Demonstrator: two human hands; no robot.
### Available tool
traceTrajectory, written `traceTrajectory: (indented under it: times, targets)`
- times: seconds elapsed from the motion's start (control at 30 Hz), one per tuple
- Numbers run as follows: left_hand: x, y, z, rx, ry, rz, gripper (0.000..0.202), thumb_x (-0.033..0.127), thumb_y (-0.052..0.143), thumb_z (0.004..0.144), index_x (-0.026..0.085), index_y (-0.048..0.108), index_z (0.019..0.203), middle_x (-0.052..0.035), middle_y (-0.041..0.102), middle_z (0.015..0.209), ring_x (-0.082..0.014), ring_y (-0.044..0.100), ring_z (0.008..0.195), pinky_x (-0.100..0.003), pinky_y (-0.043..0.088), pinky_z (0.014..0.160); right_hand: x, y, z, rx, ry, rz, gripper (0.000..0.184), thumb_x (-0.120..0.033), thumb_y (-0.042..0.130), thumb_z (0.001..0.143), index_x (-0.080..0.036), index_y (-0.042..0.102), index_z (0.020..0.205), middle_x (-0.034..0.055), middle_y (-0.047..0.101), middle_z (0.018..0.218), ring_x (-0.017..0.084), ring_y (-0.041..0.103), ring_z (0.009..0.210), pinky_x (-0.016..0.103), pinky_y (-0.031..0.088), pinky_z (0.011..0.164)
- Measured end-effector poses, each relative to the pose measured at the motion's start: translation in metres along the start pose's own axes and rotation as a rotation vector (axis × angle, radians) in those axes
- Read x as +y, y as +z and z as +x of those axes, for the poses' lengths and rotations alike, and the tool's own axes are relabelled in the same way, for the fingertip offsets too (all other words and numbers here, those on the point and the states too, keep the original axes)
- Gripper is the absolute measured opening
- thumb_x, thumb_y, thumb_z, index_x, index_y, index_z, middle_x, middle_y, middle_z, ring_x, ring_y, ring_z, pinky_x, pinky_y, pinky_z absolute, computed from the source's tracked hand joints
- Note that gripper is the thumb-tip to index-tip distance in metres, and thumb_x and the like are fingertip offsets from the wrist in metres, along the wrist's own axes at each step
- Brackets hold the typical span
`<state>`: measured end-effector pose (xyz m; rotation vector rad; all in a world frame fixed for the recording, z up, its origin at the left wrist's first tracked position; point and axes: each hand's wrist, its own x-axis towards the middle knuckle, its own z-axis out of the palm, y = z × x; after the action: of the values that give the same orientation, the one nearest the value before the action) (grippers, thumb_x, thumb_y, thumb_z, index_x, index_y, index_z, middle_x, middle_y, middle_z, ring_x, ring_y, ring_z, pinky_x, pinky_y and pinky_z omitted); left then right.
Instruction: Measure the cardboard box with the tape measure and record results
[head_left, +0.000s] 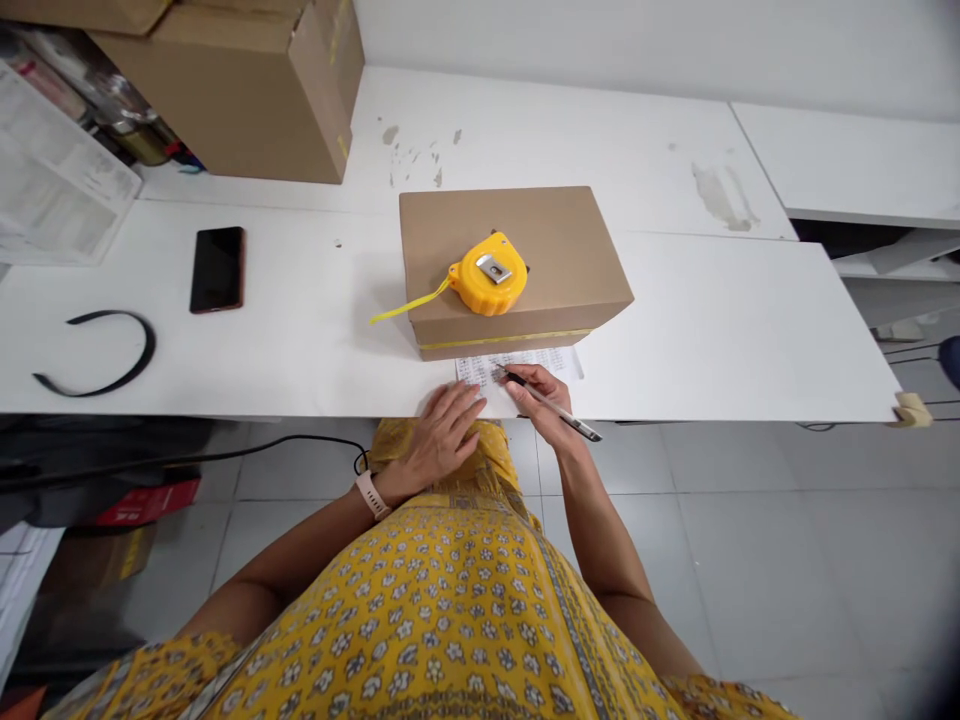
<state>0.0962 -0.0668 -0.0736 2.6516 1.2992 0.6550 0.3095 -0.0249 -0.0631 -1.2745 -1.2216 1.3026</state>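
Observation:
A pen (561, 412) is in my right hand (545, 402), its tip on a white sheet of paper (517, 384) covered in handwriting. My left hand (448, 430) lies with its fingers stretched out at the table's front edge, the fingertips over the paper's left side. Part of the sheet is hidden by a closed cardboard box (559, 240) just behind it. On top of that box rests a yellow tape measure (491, 275), its yellow wrist strap hanging off toward the left.
The white table (720, 330) has worn patches at the back. On its left are a black phone (217, 270) and a black headband (146, 350). A larger cardboard box (247, 100) stands at the back left. A black cable (292, 438) runs below the front edge.

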Motion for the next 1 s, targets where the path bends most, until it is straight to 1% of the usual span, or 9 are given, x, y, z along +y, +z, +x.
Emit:
traceTrajectory:
  times: [0.07, 0.13, 0.27, 0.4, 0.63, 0.73, 0.83, 0.93, 1.0]
  targets:
    - [0.007, 0.004, 0.004, -0.038, 0.021, -0.02, 0.039, 0.027, 0.05, 0.099, 0.013, 0.06, 0.134, -0.0141, 0.062, 0.142, -0.0291, 0.052, 0.138, -0.049, 0.04, 0.117, 0.002, 0.003, 0.0, 0.069, -0.045, -0.065, 0.032, -0.052, 0.074, 0.083, -0.022, 0.065, 0.086, -0.0009, 0.065, 0.078, 0.013, 0.056, 0.07, 0.027, 0.045, 0.063]
    - [0.013, 0.007, 0.007, -0.077, 0.016, -0.015, 0.037, 0.026, 0.048, 0.1, 0.013, 0.062, 0.131, -0.0145, 0.065, 0.138, -0.0288, 0.057, 0.131, -0.048, 0.043, 0.114, 0.005, 0.006, 0.001, 0.13, -0.102, -0.125, 0.033, -0.052, 0.066, 0.089, -0.022, 0.059, 0.078, -0.0034, 0.056, 0.069, 0.012, 0.049, 0.064, 0.026, 0.04, 0.06]
    - [0.024, 0.008, 0.007, -0.17, -0.015, 0.061, 0.043, 0.026, 0.043, 0.101, 0.012, 0.056, 0.139, -0.017, 0.06, 0.144, -0.0315, 0.056, 0.132, -0.05, 0.041, 0.113, 0.006, 0.005, 0.004, 0.148, -0.139, -0.161, 0.028, -0.05, 0.064, 0.09, -0.023, 0.057, 0.087, -0.003, 0.056, 0.074, 0.012, 0.049, 0.067, 0.026, 0.04, 0.061]
    - [0.031, 0.011, 0.001, -0.23, -0.04, 0.131, 0.054, 0.033, 0.044, 0.1, 0.009, 0.048, 0.148, -0.0195, 0.05, 0.154, -0.0345, 0.046, 0.142, -0.051, 0.036, 0.115, 0.008, -0.013, 0.008, 0.256, -0.13, -0.168, 0.028, -0.047, 0.065, 0.087, -0.023, 0.053, 0.082, -0.0038, 0.053, 0.072, 0.013, 0.047, 0.067, 0.027, 0.039, 0.062]
    - [0.031, 0.016, -0.003, -0.225, -0.042, 0.141, 0.057, 0.032, 0.045, 0.098, 0.006, 0.046, 0.149, -0.0204, 0.047, 0.156, -0.0355, 0.044, 0.144, -0.052, 0.035, 0.116, 0.009, -0.041, 0.011, 0.458, -0.086, -0.149, 0.023, -0.04, 0.061, 0.084, -0.023, 0.047, 0.077, -0.006, 0.046, 0.066, 0.011, 0.04, 0.06, 0.027, 0.035, 0.06]
    - [0.032, 0.018, -0.004, -0.215, -0.05, 0.108, 0.06, 0.033, 0.046, 0.097, 0.005, 0.043, 0.15, -0.0217, 0.045, 0.157, -0.0359, 0.042, 0.146, -0.053, 0.034, 0.118, 0.008, -0.043, 0.011, 0.467, -0.088, -0.165, 0.023, -0.041, 0.06, 0.085, -0.023, 0.046, 0.077, -0.0062, 0.045, 0.067, 0.011, 0.04, 0.06, 0.027, 0.035, 0.059]
    - [0.035, 0.021, -0.002, -0.189, -0.006, 0.082, 0.063, 0.033, 0.047, 0.096, 0.003, 0.039, 0.152, -0.0232, 0.04, 0.16, -0.0356, 0.033, 0.151, -0.054, 0.029, 0.123, 0.007, -0.038, 0.011, 0.452, -0.126, -0.145, 0.026, -0.044, 0.064, 0.085, -0.024, 0.048, 0.08, -0.0055, 0.048, 0.069, 0.011, 0.045, 0.063, 0.027, 0.039, 0.061]
    - [0.038, 0.023, 0.002, -0.191, 0.036, 0.08, 0.067, 0.033, 0.049, 0.095, -0.001, 0.036, 0.152, -0.0264, 0.033, 0.162, -0.0375, 0.023, 0.155, -0.056, 0.023, 0.126, 0.007, -0.024, 0.008, 0.331, -0.149, -0.098, 0.029, -0.046, 0.073, 0.08, -0.024, 0.054, 0.087, -0.003, 0.058, 0.077, 0.013, 0.054, 0.071, 0.029, 0.046, 0.069]
    - [0.04, 0.024, 0.005, -0.211, 0.027, 0.097, 0.068, 0.032, 0.051, 0.094, -0.003, 0.036, 0.151, -0.0283, 0.032, 0.162, -0.0396, 0.023, 0.155, -0.057, 0.023, 0.126, 0.008, -0.011, 0.005, 0.216, -0.136, -0.08, 0.031, -0.045, 0.076, 0.079, -0.024, 0.057, 0.089, -0.0018, 0.062, 0.081, 0.014, 0.057, 0.074, 0.03, 0.048, 0.07]
